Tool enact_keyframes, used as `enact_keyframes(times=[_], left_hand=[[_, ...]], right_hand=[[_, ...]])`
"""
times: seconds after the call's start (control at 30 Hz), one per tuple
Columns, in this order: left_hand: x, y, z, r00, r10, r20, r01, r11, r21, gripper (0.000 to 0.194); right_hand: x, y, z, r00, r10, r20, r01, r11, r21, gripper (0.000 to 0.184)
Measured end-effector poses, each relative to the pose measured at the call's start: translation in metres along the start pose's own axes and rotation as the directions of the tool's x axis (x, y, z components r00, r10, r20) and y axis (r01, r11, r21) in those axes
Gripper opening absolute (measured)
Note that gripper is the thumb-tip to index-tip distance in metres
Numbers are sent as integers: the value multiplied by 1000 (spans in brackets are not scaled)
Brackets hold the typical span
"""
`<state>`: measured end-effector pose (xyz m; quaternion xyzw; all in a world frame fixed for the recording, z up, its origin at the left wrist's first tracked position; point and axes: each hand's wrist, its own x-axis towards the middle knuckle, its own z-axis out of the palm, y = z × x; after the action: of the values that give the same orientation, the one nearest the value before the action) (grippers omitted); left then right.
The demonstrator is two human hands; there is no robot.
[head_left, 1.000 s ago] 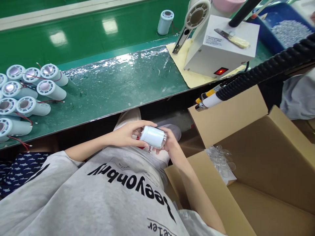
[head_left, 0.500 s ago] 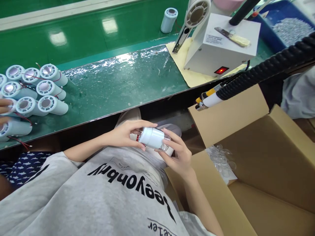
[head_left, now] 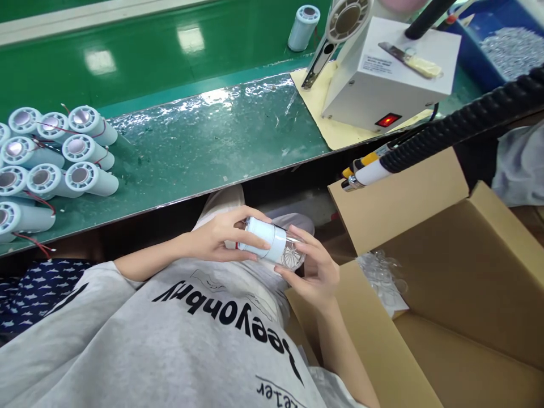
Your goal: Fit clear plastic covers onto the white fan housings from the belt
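My left hand (head_left: 223, 233) is closed around a light-blue plastic cylinder (head_left: 278, 245), held at a tilt above my lap. It has a ring seam around its middle. Over its right end sits a clear plastic cap (head_left: 293, 255) with spoke-like ribs, which the fingers and thumb of my right hand (head_left: 318, 267) grip. A bit of red shows beneath my left fingers at the cylinder's left end. How far the cap reaches over the cylinder is unclear.
Several light-blue cylinders (head_left: 83, 178) with red wires stand at the bench's left. A white machine (head_left: 395, 85) carries a knife (head_left: 410, 59). Right of me is an open cardboard box (head_left: 459, 272) with clear plastic pieces (head_left: 382, 277). A black hose (head_left: 459, 124) crosses above it.
My right hand has shifted slightly right with the clear cap, and more of its ribbed end shows. My left fingers lie further over the cylinder. Another person's hand has left the left edge.
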<state>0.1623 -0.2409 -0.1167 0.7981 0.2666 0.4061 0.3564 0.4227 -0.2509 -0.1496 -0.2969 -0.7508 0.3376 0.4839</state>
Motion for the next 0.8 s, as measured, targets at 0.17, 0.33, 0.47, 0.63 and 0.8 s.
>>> enact_keyframes(times=[0.17, 0.33, 0.47, 0.63, 0.8], left_hand=[[-5, 1, 1, 998, -64, 13, 65, 996, -55, 14], [-8, -1, 2, 994, -106, -26, 103, 992, -74, 41], [-8, -1, 2, 997, -73, 2, 73, 995, -72, 25], [-5, -2, 2, 993, -120, 17, 121, 985, -120, 47], [-1, -1, 3, 948, -243, 204, 285, 936, -208, 64]], right_hand=[[-1, 0, 0, 999, 47, -15, -47, 999, 2, 47], [3, -4, 0, 999, 47, 2, -47, 998, 32, 50], [4, -3, 0, 998, 39, 52, -42, 997, 69, 57], [1, -4, 1, 984, 170, 42, -174, 981, 91, 53], [7, -12, 2, 838, 493, 235, -544, 787, 290, 52]])
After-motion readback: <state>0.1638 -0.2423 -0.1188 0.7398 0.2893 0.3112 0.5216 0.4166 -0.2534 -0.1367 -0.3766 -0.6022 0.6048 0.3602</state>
